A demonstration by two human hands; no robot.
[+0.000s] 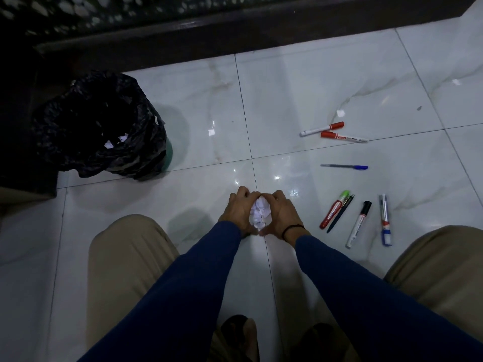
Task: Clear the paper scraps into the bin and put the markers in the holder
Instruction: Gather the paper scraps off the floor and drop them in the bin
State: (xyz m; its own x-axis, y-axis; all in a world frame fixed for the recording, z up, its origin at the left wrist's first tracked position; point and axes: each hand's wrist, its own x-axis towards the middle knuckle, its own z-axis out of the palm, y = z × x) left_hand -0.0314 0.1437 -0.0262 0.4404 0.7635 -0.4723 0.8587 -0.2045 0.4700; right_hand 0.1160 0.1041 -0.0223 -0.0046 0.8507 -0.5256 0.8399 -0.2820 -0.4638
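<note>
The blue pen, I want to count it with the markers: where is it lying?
In the head view the blue pen lies alone on the floor tiles, right of centre, between the two red-capped markers beyond it and the cluster of markers nearer the person.

Single head-worn wide-angle view, looking forward and steeply down at the tiled floor (326,82). It is sitting close above the person's forearms and knees, taking in a dark wall base (235,30) along the top edge.
</note>
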